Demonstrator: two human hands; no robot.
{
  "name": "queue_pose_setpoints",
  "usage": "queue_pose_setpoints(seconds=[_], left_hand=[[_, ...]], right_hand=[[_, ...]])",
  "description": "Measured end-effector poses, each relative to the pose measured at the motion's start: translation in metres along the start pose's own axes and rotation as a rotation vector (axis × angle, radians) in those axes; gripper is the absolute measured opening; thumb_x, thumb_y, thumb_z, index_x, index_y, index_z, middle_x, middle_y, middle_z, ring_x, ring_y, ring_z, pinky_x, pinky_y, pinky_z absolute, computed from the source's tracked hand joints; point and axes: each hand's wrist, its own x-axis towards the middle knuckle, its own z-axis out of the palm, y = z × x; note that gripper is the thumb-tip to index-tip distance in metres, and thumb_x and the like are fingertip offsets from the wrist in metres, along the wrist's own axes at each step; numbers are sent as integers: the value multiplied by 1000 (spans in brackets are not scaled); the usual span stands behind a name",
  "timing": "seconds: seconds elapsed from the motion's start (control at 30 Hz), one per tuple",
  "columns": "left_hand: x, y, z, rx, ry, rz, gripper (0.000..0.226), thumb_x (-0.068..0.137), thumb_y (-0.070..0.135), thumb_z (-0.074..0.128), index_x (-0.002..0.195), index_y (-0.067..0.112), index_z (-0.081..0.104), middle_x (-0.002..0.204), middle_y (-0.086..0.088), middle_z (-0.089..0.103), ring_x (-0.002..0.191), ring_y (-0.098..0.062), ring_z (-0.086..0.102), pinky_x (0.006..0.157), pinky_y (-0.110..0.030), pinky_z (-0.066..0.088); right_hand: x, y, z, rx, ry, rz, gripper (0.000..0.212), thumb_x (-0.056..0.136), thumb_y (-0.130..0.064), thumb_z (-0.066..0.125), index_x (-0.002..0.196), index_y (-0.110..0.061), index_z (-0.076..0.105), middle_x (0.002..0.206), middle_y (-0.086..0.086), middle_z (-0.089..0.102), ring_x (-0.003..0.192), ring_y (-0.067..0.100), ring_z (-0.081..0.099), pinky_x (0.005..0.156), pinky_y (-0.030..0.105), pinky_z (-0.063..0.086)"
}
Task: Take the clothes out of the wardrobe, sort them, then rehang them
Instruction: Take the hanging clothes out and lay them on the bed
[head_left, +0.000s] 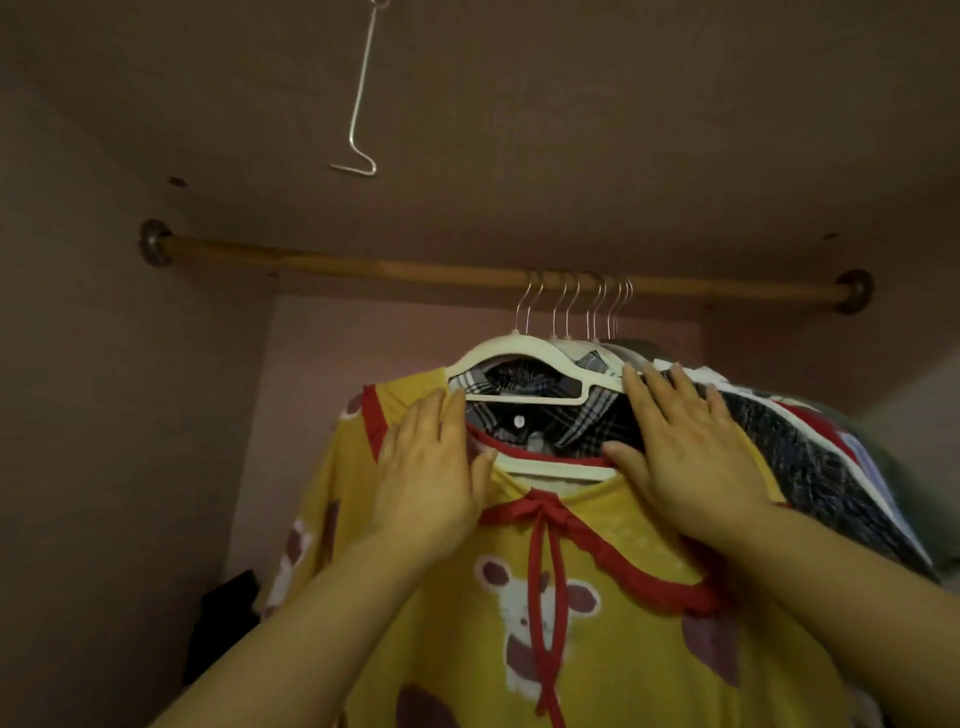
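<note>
Wooden rail (415, 270), hangers (524, 353) bunched right; plaid shirt (571, 410) behind yellow top (623, 597).

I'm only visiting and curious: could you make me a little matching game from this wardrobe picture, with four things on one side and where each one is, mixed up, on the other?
Things
1. yellow top
2. plaid shirt
3. wooden rod
4. wire hook

Places
A. dangles overhead, carrying nothing
B. frontmost garment, under the left hand and right hand
C. runs side to side, carrying the hangers
D. behind the front garment, seen through its neckline

Pairs: 1-B, 2-D, 3-C, 4-A
</note>
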Motion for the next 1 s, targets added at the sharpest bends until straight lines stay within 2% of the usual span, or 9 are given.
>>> queue_pose_setpoints(seconds=[0.07,0.13,0.23,0.3,0.43,0.63,0.73,0.83,1.0], left_hand=[[22,-8,6,-7,35,22,68,96,48,33,150,17,6,157,-3,12,143,-20,11,117,-38,14],[42,-16,11,-4,60,39,69,96,48,34,150,17,5,157,-3,12,143,-21,11,117,-38,13],[67,-29,19,14,35,40,71,96,51,34,150,20,0,157,-1,9,144,-22,8,117,-41,9],[79,-37,24,24,-7,32,73,94,54,35,150,21,1,156,-2,17,143,-23,13,116,-44,9],[93,-46,32,-26,-22,43,69,92,53,44,148,24,17,146,0,34,136,-22,29,113,-48,12],[105,-55,21,-178,138,64,64,84,51,57,141,27,39,125,-6,49,120,-28,41,103,-40,27],[104,-59,12,-292,199,61,62,80,47,65,135,25,49,119,-9,53,116,-29,45,101,-43,34],[105,-61,-2,-300,230,37,62,77,46,68,132,23,53,116,-10,56,114,-30,47,98,-44,37],[86,-59,-34,-269,238,-27,63,77,43,70,134,26,51,125,-8,52,121,-29,43,103,-43,34]], right_hand=[[16,-11,3,-12,72,3,89,78,-68,-4,151,-18,0,159,2,5,146,23,0,116,42,-1],[30,-20,7,-30,125,-1,79,90,-65,25,150,-15,17,156,3,22,145,23,15,116,44,10],[48,-29,15,-46,240,1,67,78,-48,67,131,-11,52,130,12,56,122,32,51,97,49,39],[54,-30,21,-60,267,27,61,69,-44,77,119,-13,62,117,14,62,107,35,59,86,48,46],[60,-33,21,-84,308,31,55,69,-44,77,113,-14,64,114,14,62,99,36,61,82,46,46],[69,-41,4,-23,369,32,47,80,-45,65,118,-18,59,117,10,57,105,33,52,86,42,36],[67,-45,-6,4,381,52,47,84,-47,58,123,-21,56,113,8,57,105,31,49,85,40,33],[71,-53,-19,55,339,86,47,86,-47,57,128,-25,52,118,6,53,110,29,45,87,38,31],[63,-66,-39,158,364,76,50,85,-44,60,131,-26,51,121,6,52,113,29,42,89,39,31]])
